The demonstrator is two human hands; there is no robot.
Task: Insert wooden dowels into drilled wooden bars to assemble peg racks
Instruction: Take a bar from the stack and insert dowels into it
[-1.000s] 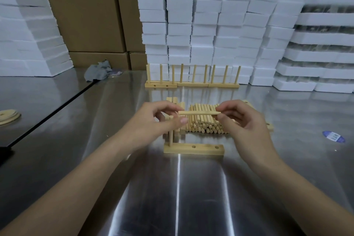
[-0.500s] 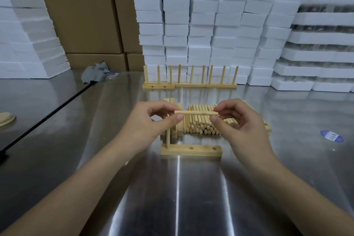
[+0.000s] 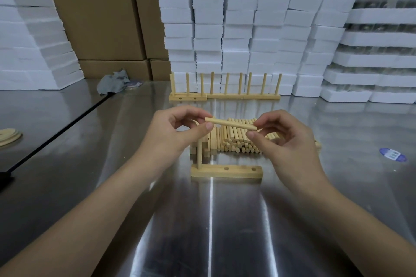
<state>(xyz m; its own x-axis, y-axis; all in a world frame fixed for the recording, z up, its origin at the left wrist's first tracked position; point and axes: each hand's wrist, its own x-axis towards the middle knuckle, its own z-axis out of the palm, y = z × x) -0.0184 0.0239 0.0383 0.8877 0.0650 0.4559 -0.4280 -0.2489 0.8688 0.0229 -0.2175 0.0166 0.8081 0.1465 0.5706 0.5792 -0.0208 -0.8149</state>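
A wooden dowel (image 3: 230,124) lies nearly level in the air between my two hands. My left hand (image 3: 175,135) pinches its left end and my right hand (image 3: 283,141) pinches its right end. Below them a drilled wooden bar (image 3: 234,172) lies on the steel table with one dowel (image 3: 199,155) upright in its left hole and two holes bare. Behind the hands sits a pile of loose dowels (image 3: 238,139). Three finished peg racks (image 3: 225,91) stand in a row further back.
White foam blocks (image 3: 258,29) are stacked along the back and at the left. Cardboard boxes (image 3: 101,11) stand behind. A grey rag (image 3: 113,81) lies at the back left, wooden discs (image 3: 9,136) at the far left, a blue sticker (image 3: 392,154) at the right.
The dowel has tilted slightly, its right end now a little lower than its left. Both hands stay above the bar, still holding it.
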